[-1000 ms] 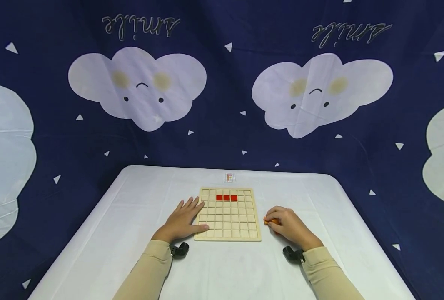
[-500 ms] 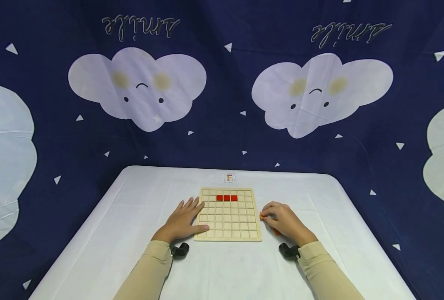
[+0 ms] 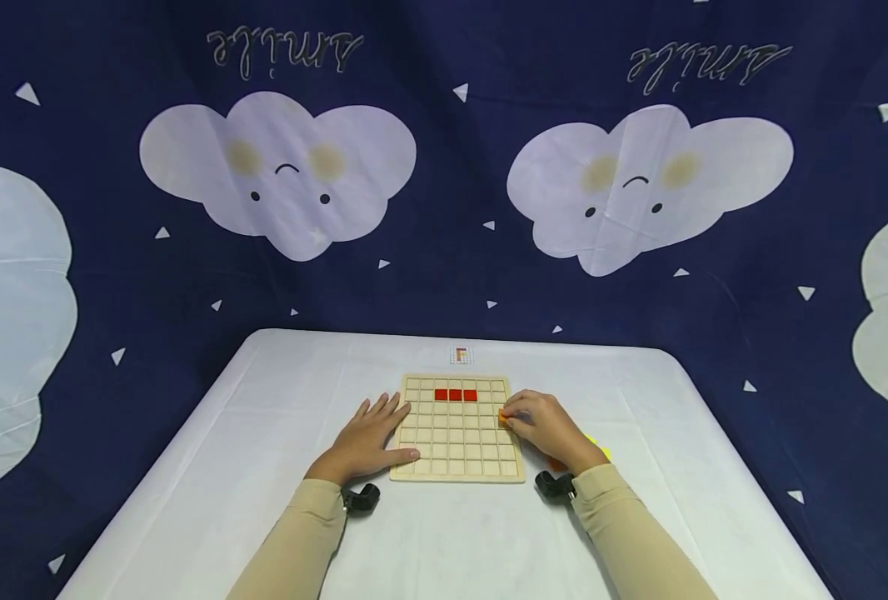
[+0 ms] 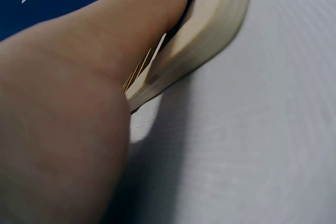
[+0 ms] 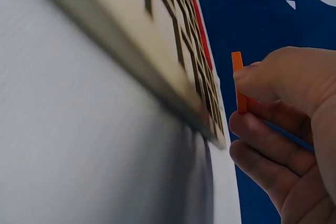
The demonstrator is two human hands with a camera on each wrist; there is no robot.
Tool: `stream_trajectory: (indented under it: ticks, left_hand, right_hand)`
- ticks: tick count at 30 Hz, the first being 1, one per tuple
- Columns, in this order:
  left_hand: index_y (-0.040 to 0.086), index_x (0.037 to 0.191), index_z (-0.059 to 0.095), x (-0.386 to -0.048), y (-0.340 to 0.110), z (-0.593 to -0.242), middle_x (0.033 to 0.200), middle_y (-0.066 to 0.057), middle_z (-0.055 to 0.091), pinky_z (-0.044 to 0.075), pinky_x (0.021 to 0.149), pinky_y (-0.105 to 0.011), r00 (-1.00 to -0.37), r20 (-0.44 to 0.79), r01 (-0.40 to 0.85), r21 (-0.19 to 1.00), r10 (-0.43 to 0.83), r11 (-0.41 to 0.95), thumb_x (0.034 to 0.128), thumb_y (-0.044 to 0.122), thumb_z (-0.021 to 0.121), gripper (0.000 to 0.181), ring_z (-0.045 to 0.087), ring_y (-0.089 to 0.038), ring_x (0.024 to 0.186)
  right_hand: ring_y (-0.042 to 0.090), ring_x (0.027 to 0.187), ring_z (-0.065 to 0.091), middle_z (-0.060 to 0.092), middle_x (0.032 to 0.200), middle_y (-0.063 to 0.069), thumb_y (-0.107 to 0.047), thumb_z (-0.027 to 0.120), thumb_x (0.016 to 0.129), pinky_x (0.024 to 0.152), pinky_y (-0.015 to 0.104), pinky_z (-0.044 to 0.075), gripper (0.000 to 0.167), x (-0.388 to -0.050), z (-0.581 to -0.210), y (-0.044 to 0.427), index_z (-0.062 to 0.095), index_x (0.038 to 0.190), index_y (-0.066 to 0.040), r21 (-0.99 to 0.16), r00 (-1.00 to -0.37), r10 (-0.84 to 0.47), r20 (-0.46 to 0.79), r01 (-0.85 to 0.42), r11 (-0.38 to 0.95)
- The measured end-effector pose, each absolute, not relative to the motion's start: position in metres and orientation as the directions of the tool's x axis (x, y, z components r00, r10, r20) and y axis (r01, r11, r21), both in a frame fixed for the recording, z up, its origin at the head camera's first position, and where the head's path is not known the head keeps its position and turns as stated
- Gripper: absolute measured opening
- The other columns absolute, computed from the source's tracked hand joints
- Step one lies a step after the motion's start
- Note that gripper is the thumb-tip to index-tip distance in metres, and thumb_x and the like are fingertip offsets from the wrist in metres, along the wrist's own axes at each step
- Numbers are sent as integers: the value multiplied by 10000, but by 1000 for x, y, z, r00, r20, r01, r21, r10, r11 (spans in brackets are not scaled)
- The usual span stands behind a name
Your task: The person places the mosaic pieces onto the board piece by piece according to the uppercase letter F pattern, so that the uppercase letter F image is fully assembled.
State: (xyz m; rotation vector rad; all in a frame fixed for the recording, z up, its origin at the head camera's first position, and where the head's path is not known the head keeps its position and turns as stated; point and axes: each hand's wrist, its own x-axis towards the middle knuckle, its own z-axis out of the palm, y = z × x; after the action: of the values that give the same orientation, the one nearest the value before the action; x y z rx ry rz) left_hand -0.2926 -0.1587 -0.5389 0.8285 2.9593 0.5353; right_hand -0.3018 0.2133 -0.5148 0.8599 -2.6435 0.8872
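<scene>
A wooden grid board (image 3: 457,472) lies on the white table, with three red square tiles (image 3: 455,395) side by side in its second row from the far edge. My left hand (image 3: 364,442) rests on the board's left edge, fingers spread; its thumb (image 4: 152,6) touches the board in the left wrist view. My right hand (image 3: 541,423) pinches an orange tile (image 5: 240,82) between thumb and fingers. That tile is above the board's right edge, apart from the grid in the right wrist view.
Orange-red pieces (image 3: 556,464) and yellow pieces (image 3: 601,448) lie partly hidden under my right wrist. A small pattern card (image 3: 462,355) with a coloured figure lies beyond the board. A dark blue cloth (image 3: 444,283) with clouds hangs behind the table.
My right hand has carried the orange tile left and away from me, from beside the board to over its right edge. Yellow pieces now show by the wrist. My left hand stays put.
</scene>
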Motion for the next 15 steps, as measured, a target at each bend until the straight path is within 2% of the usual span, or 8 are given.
stream_trajectory:
  ticks: [4,8,15]
  left_hand:
    - [96,1637,398,-292,-159,-537,1712,-144,241,58,1265,-536,-865,71,489,335,496,805,911,740,611,993,146,-346,1582]
    - [112,1645,385,-292,-159,-536,1718,-126,227,46,1267,-517,-870,63,481,332,489,811,909,746,608,996,131,-323,1587]
    - [129,1651,377,-293,-159,-539,1722,-117,219,30,1267,-515,-865,71,489,348,497,800,911,766,591,1000,119,-312,1589]
  right_hand:
    - [255,1071,699,743,1104,15,-45,823,922,991,489,541,126,-311,-513,200,828,1047,-64,-480,-778,-480,406,-629,612]
    - [235,1066,702,750,1098,9,-46,823,924,985,463,549,114,-321,-512,186,828,1036,-67,-471,-763,-491,420,-646,600]
    - [251,1090,690,757,1119,47,-54,801,946,1008,455,535,116,-329,-511,162,828,1058,-61,-490,-783,-500,371,-622,611]
